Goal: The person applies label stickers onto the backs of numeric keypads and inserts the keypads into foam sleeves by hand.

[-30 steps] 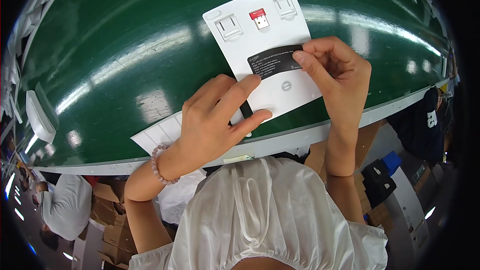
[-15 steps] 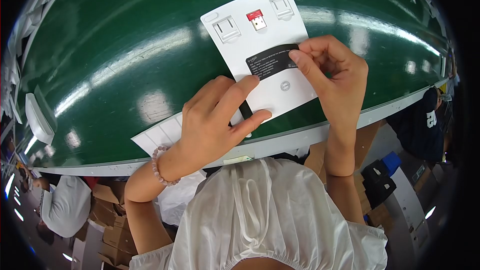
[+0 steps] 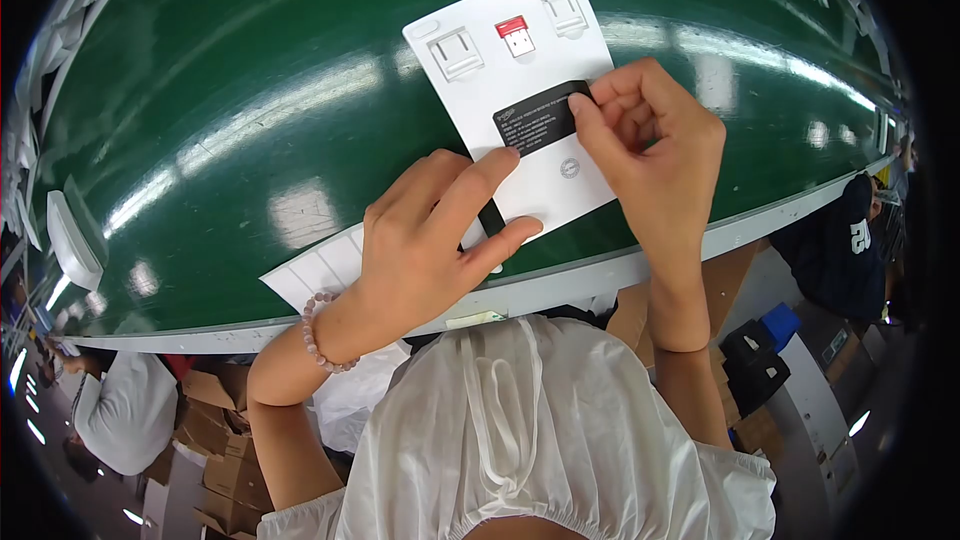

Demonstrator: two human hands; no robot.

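Observation:
A white panel (image 3: 480,100) lies on the green table, with two moulded recesses and a red USB plug (image 3: 515,36) at its far end. Across its middle is a black label (image 3: 535,125) with white print. My left hand (image 3: 425,230) rests on the panel's near left side, fingers apart, its index fingertip on the label's lower left corner and the thumb on the panel's near edge. My right hand (image 3: 655,145) pinches the label's right end between thumb and index finger. A round grey mark (image 3: 570,169) shows below the label.
A sheet with strips (image 3: 320,265) lies beneath my left forearm. At the table's left is a white curved object (image 3: 73,240). Cardboard boxes (image 3: 235,475) stand below the front edge. A person in grey (image 3: 128,412) is at lower left, another in dark clothes (image 3: 835,250) at right.
My right hand has moved left and slightly away from me, and the label's right end now lies closer to the panel. My left hand has stayed nearly still.

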